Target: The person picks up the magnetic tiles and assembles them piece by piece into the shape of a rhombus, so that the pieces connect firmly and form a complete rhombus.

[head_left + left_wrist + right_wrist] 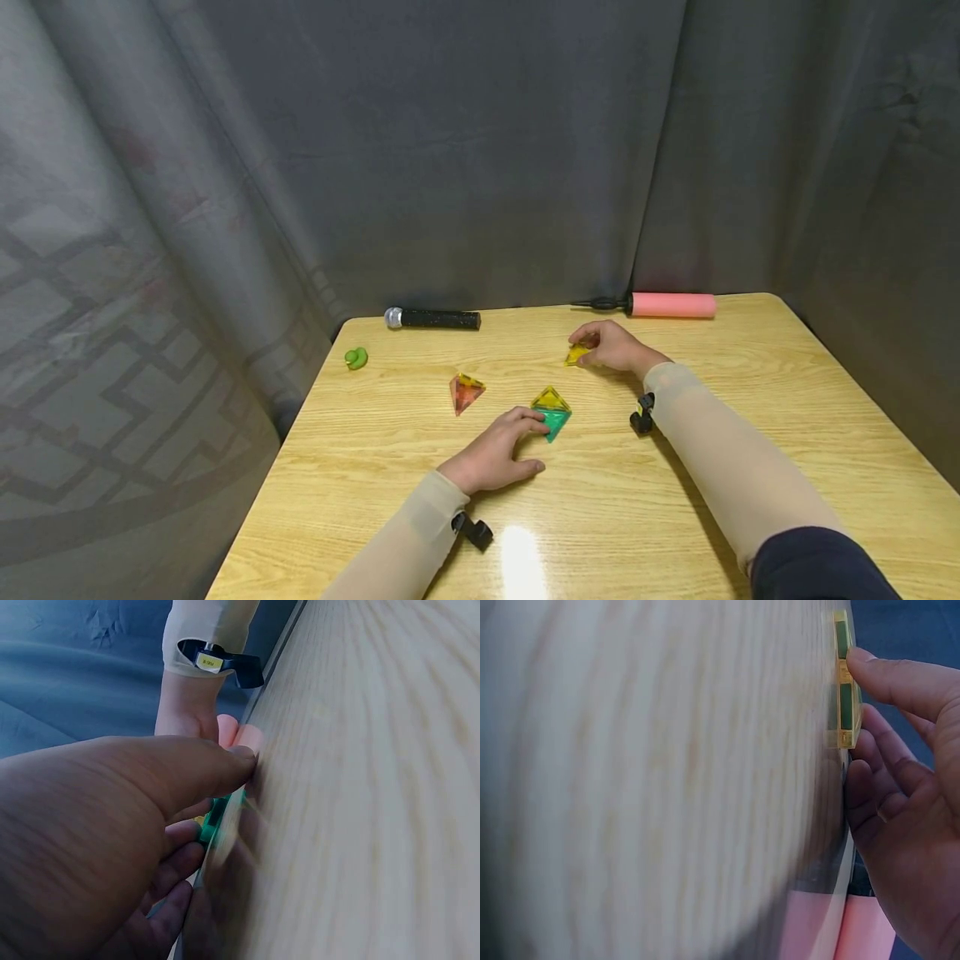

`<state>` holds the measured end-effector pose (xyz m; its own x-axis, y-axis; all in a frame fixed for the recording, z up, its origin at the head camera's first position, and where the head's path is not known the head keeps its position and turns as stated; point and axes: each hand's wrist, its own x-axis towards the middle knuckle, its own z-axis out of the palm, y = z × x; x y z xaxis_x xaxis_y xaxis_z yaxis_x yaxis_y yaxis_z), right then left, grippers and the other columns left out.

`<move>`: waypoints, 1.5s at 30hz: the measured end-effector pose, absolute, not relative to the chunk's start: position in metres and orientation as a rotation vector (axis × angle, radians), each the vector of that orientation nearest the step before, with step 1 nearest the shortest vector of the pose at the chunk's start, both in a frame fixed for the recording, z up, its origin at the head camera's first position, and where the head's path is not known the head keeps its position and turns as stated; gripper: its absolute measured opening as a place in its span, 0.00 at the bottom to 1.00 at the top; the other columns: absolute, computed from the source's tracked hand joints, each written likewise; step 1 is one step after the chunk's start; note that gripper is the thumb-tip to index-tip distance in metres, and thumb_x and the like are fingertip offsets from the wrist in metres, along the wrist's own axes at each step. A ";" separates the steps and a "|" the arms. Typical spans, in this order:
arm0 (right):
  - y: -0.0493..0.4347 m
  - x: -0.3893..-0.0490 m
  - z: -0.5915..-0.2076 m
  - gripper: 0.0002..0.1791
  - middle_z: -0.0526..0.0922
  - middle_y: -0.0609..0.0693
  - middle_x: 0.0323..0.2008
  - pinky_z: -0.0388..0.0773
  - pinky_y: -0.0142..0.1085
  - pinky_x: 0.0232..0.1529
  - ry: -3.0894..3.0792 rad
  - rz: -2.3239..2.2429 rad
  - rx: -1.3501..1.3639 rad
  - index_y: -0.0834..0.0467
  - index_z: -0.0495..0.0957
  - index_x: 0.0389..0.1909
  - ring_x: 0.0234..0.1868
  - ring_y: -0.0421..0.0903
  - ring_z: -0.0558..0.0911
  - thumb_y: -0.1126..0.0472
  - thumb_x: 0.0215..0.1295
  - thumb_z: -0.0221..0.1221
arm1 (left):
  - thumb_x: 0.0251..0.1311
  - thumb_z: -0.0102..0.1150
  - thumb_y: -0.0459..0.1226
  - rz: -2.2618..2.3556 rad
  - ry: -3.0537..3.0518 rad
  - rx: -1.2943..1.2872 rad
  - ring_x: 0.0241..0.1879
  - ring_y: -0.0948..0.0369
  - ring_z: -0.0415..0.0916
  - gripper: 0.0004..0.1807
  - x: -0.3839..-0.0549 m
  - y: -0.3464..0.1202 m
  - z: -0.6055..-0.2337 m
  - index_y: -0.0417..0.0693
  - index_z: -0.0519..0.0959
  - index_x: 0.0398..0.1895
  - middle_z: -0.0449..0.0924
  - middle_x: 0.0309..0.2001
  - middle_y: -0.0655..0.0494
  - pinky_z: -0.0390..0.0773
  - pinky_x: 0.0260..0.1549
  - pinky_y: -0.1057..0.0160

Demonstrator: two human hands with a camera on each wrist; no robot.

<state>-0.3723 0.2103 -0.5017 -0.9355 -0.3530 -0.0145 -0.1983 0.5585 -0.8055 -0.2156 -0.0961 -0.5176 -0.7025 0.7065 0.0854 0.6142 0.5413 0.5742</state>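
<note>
A green triangular magnetic tile (555,421) lies flat on the table, edge to edge with a yellow triangular tile (551,398). My left hand (497,454) rests its fingertips on the green tile, thumb spread away to the side. Farther back, my right hand (611,346) pinches another yellow tile (576,354) between thumb and fingers. The right wrist view shows the thumb against the edge of this yellow tile (845,682), with fingers on its far side. Left of these sits a piece of red tile (467,396) with a yellow part along its upper edge.
A black microphone (440,319) with a silver head lies along the table's back edge. Back right is a pink hand pump (672,305) with a black nozzle. A small green curled toy (357,358) sits near the left edge. Grey curtains (480,150) hang behind the wooden table (337,467).
</note>
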 end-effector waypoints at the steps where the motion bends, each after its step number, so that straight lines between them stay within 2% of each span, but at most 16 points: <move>1: 0.210 -0.372 -0.502 0.24 0.83 0.57 0.58 0.76 0.54 0.64 2.616 -1.323 -0.462 0.61 0.84 0.58 0.59 0.58 0.79 0.72 0.60 0.73 | 0.69 0.69 0.46 0.876 2.619 1.128 0.74 0.60 0.62 0.29 -0.216 -0.096 -0.518 0.52 0.75 0.70 0.66 0.73 0.60 0.67 0.71 0.56; 9: 0.212 -0.373 -0.504 0.23 0.83 0.57 0.55 0.77 0.52 0.59 2.641 -1.306 -0.470 0.62 0.84 0.56 0.54 0.56 0.79 0.72 0.59 0.74 | 0.69 0.69 0.46 0.881 2.619 1.132 0.74 0.60 0.63 0.29 -0.216 -0.095 -0.517 0.51 0.75 0.70 0.66 0.73 0.60 0.67 0.72 0.57; 16: 0.212 -0.371 -0.506 0.24 0.82 0.59 0.58 0.73 0.56 0.67 2.647 -1.358 -0.485 0.64 0.83 0.56 0.62 0.60 0.78 0.74 0.57 0.75 | 0.69 0.69 0.46 0.876 2.624 1.127 0.74 0.60 0.63 0.29 -0.215 -0.096 -0.519 0.52 0.75 0.71 0.66 0.73 0.60 0.67 0.71 0.57; 19: 0.213 -0.370 -0.504 0.24 0.81 0.59 0.58 0.73 0.58 0.67 2.666 -1.369 -0.476 0.63 0.83 0.55 0.62 0.62 0.78 0.75 0.56 0.74 | 0.69 0.69 0.46 0.876 2.624 1.123 0.74 0.60 0.62 0.29 -0.216 -0.096 -0.518 0.52 0.75 0.71 0.66 0.74 0.60 0.67 0.71 0.57; 23: 0.214 -0.367 -0.503 0.23 0.79 0.60 0.59 0.78 0.56 0.60 2.679 -1.367 -0.434 0.62 0.83 0.55 0.59 0.62 0.79 0.75 0.58 0.73 | 0.69 0.69 0.45 0.876 2.621 1.118 0.74 0.60 0.63 0.29 -0.215 -0.096 -0.518 0.51 0.75 0.71 0.66 0.74 0.60 0.67 0.72 0.57; 28: 0.217 -0.364 -0.503 0.24 0.78 0.60 0.60 0.81 0.45 0.49 2.680 -1.390 -0.386 0.62 0.82 0.58 0.54 0.58 0.79 0.75 0.61 0.71 | 0.69 0.69 0.45 0.885 2.623 1.122 0.74 0.59 0.63 0.29 -0.215 -0.096 -0.518 0.51 0.75 0.71 0.66 0.73 0.60 0.67 0.71 0.56; 34: 0.219 -0.362 -0.505 0.27 0.74 0.59 0.43 0.76 0.33 0.37 2.648 -1.488 -0.384 0.66 0.79 0.61 0.40 0.51 0.74 0.76 0.60 0.72 | 0.70 0.69 0.46 0.878 2.628 1.118 0.74 0.60 0.62 0.29 -0.216 -0.096 -0.518 0.52 0.75 0.71 0.65 0.73 0.62 0.67 0.71 0.57; 37: 0.221 -0.361 -0.504 0.26 0.73 0.58 0.38 0.74 0.32 0.31 2.620 -1.534 -0.391 0.69 0.78 0.61 0.35 0.49 0.72 0.76 0.61 0.70 | 0.70 0.69 0.46 0.871 2.630 1.114 0.74 0.60 0.62 0.30 -0.216 -0.096 -0.519 0.52 0.74 0.72 0.65 0.73 0.62 0.67 0.72 0.57; 40: 0.222 -0.359 -0.503 0.25 0.73 0.57 0.37 0.77 0.34 0.26 2.619 -1.530 -0.383 0.68 0.78 0.61 0.31 0.48 0.73 0.73 0.63 0.70 | 0.70 0.69 0.46 0.869 2.636 1.115 0.74 0.60 0.62 0.30 -0.216 -0.096 -0.519 0.51 0.74 0.72 0.66 0.73 0.62 0.66 0.72 0.57; 45: 0.225 -0.355 -0.502 0.21 0.75 0.57 0.37 0.81 0.38 0.25 2.635 -1.503 -0.364 0.67 0.80 0.58 0.30 0.49 0.75 0.70 0.66 0.70 | 0.70 0.69 0.45 0.870 2.632 1.119 0.74 0.60 0.63 0.30 -0.215 -0.095 -0.518 0.51 0.74 0.72 0.66 0.73 0.61 0.66 0.72 0.57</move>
<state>-0.3546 0.2247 -0.5015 -0.9679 -0.2477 0.0423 -0.1625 0.4884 -0.8574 -0.2153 -0.0952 -0.5175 -0.7100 0.6993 0.0830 0.6110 0.5532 0.5662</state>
